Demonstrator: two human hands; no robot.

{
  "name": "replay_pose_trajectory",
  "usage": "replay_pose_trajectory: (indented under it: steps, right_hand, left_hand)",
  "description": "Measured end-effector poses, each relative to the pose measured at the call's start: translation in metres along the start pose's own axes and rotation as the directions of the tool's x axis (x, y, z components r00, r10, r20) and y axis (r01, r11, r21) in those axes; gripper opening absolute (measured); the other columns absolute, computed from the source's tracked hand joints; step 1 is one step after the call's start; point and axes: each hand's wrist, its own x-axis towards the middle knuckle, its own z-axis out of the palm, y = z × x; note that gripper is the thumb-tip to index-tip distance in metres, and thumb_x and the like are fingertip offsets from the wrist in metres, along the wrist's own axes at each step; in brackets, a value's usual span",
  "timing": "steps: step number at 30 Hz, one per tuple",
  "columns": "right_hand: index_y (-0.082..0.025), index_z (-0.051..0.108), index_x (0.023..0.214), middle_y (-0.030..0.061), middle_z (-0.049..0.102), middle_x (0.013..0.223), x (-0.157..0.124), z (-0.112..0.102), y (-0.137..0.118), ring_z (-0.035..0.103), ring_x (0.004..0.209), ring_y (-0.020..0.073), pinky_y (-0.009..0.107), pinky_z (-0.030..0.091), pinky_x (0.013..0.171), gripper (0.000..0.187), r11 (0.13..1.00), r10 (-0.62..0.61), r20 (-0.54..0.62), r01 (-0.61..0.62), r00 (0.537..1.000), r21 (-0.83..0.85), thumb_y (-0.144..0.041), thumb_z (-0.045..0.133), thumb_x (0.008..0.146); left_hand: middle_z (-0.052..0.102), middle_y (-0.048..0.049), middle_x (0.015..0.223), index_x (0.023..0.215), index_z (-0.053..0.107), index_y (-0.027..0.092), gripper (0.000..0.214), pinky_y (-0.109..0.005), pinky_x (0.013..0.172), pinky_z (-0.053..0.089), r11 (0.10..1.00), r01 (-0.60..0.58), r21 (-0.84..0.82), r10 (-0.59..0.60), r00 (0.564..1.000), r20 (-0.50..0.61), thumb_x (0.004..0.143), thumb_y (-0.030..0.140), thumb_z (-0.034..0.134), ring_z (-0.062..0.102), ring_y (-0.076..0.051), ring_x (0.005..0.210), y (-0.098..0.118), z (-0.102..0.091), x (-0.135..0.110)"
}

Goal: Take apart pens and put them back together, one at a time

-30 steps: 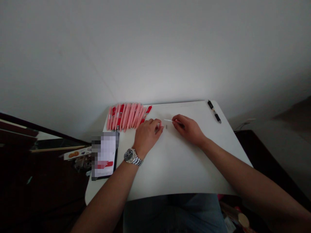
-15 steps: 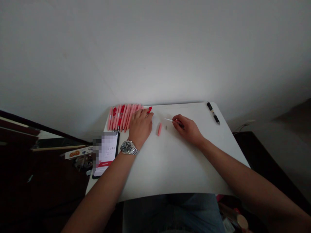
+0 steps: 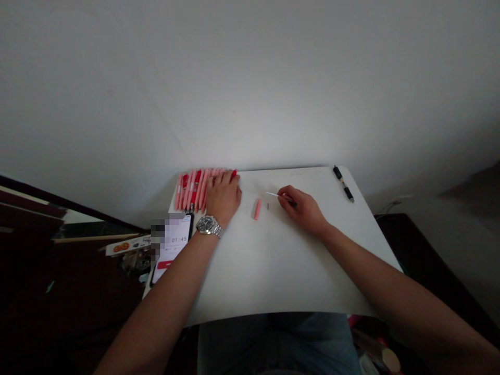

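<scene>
My left hand (image 3: 223, 192), with a metal watch (image 3: 207, 225) on its wrist, lies over the right end of a row of pink and red pens (image 3: 190, 190). The tip of a red pen (image 3: 235, 173) sticks out beyond its curled fingers; the rest of that pen is hidden. In a pinch, my right hand (image 3: 299, 204) has a thin pen refill (image 3: 272, 194), its pale end pointing left. Between the hands, a pink pen barrel piece (image 3: 258, 209) and a tiny greyish piece (image 3: 267, 207) rest apart on the white table (image 3: 281, 265).
A phone (image 3: 177, 229) showing a timer lies at the table's left edge, partly behind my left forearm. Near the far right corner is a black pen (image 3: 344, 184). A wall (image 3: 250, 94) rises behind the table.
My left hand has slid left along the pen row, and the red pen tip has shifted left with it. My right hand stays nearly still with the refill.
</scene>
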Motion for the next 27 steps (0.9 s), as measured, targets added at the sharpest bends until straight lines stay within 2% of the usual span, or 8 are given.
replay_pose_trajectory:
  steps: [8, 14, 27]
  right_hand:
    - [-0.024, 0.064, 0.105, 0.0032, 0.068, 0.083, -0.0003, -0.0001, -0.0005, 0.059, 0.069, 0.0169, 0.027, 0.040, 0.064, 0.020, 1.000, -0.004, -0.001, 0.004, 1.000, -0.004, -0.038, 0.051, 0.100]
    - [-0.024, 0.064, 0.106, 0.0038, 0.069, 0.085, 0.0000, 0.0006, 0.0013, 0.060, 0.070, 0.0172, 0.027, 0.041, 0.065, 0.019, 1.000, -0.004, -0.003, 0.004, 1.000, -0.007, -0.037, 0.051, 0.100]
    - [-0.024, 0.063, 0.105, 0.0038, 0.069, 0.086, 0.0001, 0.0003, 0.0003, 0.060, 0.070, 0.0170, 0.027, 0.041, 0.064, 0.019, 1.000, -0.006, 0.002, 0.006, 1.000, 0.005, -0.037, 0.051, 0.100]
  left_hand:
    - [0.060, -0.0176, 0.139, 0.127, 0.064, 0.017, 0.037, -0.057, 0.107, 0.035, 0.997, 0.051, -0.062, -0.054, 0.997, -0.053, 0.097, 0.026, 0.045, 0.052, -0.037, 0.128, -0.0002, 0.0049, 0.0051]
    - [0.059, -0.0182, 0.139, 0.129, 0.064, 0.016, 0.038, -0.058, 0.107, 0.034, 0.993, 0.074, -0.097, -0.079, 0.995, -0.053, 0.097, 0.028, 0.046, 0.050, -0.039, 0.130, -0.0013, 0.0045, 0.0073]
    - [0.058, -0.0169, 0.141, 0.128, 0.065, 0.017, 0.036, -0.058, 0.108, 0.037, 0.995, 0.029, -0.093, -0.033, 0.998, -0.046, 0.096, 0.027, 0.052, 0.049, -0.038, 0.131, -0.0001, -0.0022, 0.0056]
